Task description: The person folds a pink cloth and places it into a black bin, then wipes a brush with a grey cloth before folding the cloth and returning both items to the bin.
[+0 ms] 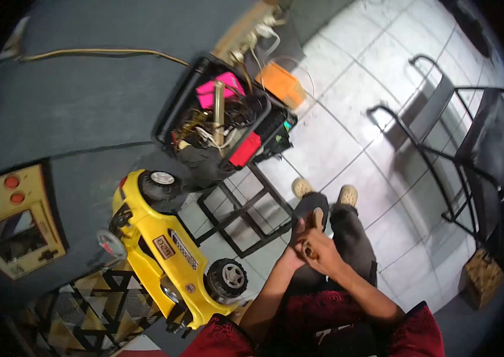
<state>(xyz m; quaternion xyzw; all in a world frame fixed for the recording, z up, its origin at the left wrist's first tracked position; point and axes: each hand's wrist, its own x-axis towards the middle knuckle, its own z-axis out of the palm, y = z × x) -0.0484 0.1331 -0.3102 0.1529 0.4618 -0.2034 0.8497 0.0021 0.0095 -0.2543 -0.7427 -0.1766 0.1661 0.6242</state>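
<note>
Red patterned shirt, dark trousers, beige shoes

You wear a deep-red short-sleeved fabric shirt [338,302] with darker mottling across its front. Your left sleeve [219,336], at the near left, carries a black curling pattern over the red; your right sleeve [418,333], at the near right, has similar dark curls. Low on the shirt's near part sits a black area with a white marking [326,335], too partly seen to read. Below the sleeves your forearms are bare, as are your left hand [295,241] and right hand [321,253]. Your dark grey-black cloth trousers [349,235] reach toward two beige, round-toed shoes [348,195] at the far end, their tops dotted with small dark spots.
</note>
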